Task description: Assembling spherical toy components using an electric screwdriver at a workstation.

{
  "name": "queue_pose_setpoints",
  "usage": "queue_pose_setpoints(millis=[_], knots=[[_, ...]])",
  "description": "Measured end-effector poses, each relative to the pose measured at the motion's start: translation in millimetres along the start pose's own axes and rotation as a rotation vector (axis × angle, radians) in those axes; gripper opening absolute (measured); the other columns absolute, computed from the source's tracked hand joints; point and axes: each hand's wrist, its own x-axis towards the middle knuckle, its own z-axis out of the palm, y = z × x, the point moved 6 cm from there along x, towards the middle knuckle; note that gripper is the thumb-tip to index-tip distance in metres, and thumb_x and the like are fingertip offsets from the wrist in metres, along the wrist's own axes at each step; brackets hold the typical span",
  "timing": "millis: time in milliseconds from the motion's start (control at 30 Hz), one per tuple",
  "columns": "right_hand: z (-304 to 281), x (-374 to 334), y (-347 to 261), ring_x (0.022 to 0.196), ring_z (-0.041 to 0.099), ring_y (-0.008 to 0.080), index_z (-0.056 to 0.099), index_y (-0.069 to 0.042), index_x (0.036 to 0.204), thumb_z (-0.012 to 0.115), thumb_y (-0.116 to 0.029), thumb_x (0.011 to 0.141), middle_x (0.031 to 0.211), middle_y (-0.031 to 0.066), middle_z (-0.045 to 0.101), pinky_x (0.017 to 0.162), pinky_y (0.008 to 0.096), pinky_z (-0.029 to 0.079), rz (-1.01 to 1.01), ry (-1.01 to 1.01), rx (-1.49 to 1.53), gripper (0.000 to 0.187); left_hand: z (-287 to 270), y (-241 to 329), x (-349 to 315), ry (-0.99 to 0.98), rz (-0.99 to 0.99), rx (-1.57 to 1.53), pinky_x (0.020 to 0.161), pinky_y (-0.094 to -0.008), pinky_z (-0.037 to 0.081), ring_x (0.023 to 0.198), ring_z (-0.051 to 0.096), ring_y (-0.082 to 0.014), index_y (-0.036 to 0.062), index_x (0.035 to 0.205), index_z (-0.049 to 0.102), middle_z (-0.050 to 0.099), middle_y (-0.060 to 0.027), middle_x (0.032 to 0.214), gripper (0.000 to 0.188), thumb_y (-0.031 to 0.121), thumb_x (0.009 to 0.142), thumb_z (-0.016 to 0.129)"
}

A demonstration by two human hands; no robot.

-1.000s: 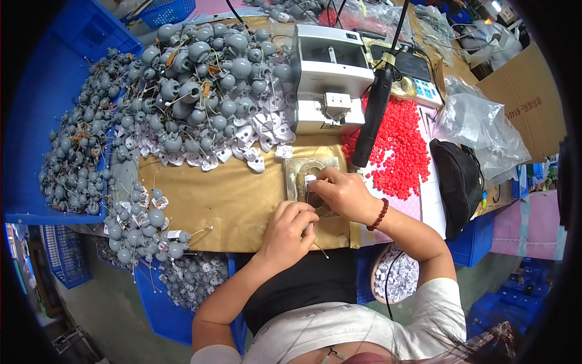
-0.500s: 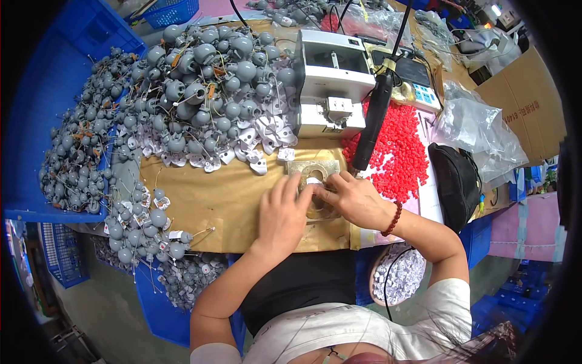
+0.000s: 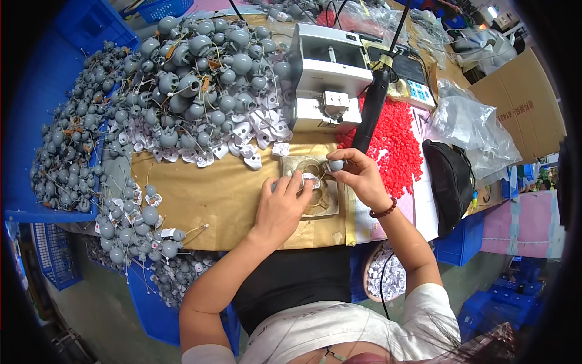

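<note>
My right hand (image 3: pixel 362 177) pinches a small grey ball-shaped part (image 3: pixel 336 164) between thumb and fingers, over the right side of a metal fixture plate (image 3: pixel 330 208) with round hollows. On the fixture's left side, my left hand (image 3: pixel 280 205) has its fingers bent and closed. A bit of another grey rounded part (image 3: pixel 274 187) shows between those fingers; most of it is hidden. By the left fingertips, a small white piece (image 3: pixel 311 178) lies at the upper hollow of the plate.
Grey ball-shaped parts with wires (image 3: pixel 200 45) and white pieces (image 3: pixel 260 130) are heaped beyond my left hand. A blue bin (image 3: pixel 24 176) stands far left. A white machine (image 3: pixel 330 79), a hanging black tool (image 3: pixel 373 112), red pieces (image 3: pixel 397 139) and a black pouch (image 3: pixel 448 182) lie beyond and right.
My hands, close together over the fixture before, are now apart. The right hand has lifted slightly up and right, and a grey ball-shaped part now shows in its fingers.
</note>
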Motion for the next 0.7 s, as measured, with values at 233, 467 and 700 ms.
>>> queue_pose_setpoints(millis=[233,467,700], knots=[[11,12,11,0.111,0.066,0.022,0.062,-0.003,0.12,0.068,0.009,0.089,0.122,0.013,0.065,0.096,0.0367,0.058,0.214,-0.11,0.441,0.034,0,-7,0,-0.005,-0.008,-0.06,0.098,-0.0454,0.041,0.112,0.058,-0.0271,0.0094,0.122,0.066,0.062,-0.0144,0.128,0.04,0.008,0.082,0.067],[10,20,6,0.085,0.072,0.0161,0.066,0.005,0.11,0.079,-0.009,0.088,0.095,0.0099,0.074,0.075,0.0296,0.06,0.248,-0.109,-0.11,0.03,1,-9,1,0.01,0.007,-0.106,0.098,-0.0452,0.041,0.112,0.058,-0.027,0.01,0.117,0.068,0.063,-0.0143,0.128,0.036,0.009,0.081,0.069],[17,20,-2,0.065,0.069,0.0252,0.07,0.002,0.088,0.087,-0.03,0.079,0.075,0.0144,0.07,0.06,0.0362,0.054,-0.076,0.021,-0.756,0.037,2,-10,1,0.02,0.028,-0.131,0.098,-0.0445,0.041,0.113,0.058,-0.0273,0.0098,0.112,0.068,0.063,-0.015,0.128,0.033,0.009,0.079,0.072]])
